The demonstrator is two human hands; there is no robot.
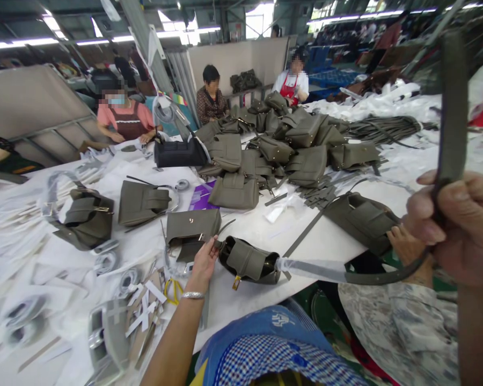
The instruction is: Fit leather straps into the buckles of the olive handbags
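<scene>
One small olive-green handbag (247,260), flap with gold-toned clasp (236,282), lies low before us at the near edge of the white worktable (330,246). Our left hand (203,261), wearing a silver-toned bracelet (193,295), is closed in a pinch at the bag's left end; whether on a tab or on the body, we cannot tell. Our right hand (467,220), raised, grips one olive-green shoulder strap (453,107) between thumb and fingers; a length stands up above the fist, and the remainder curves down to the bag's right end, part of it under a clear plastic sleeve (314,269). Just left of the bag we count one flap-front handbag (194,222); near our left forearm, yellow-handled scissors (173,291) among paper strips and a grey tape dispenser (108,335). At right, a co-worker's hand (408,249) touches another olive handbag (358,217). Beyond, we list a heap of olive handbags (301,128), one black bag (179,153), a bundle of straps (382,130), and three seated or standing co-workers across the table.
</scene>
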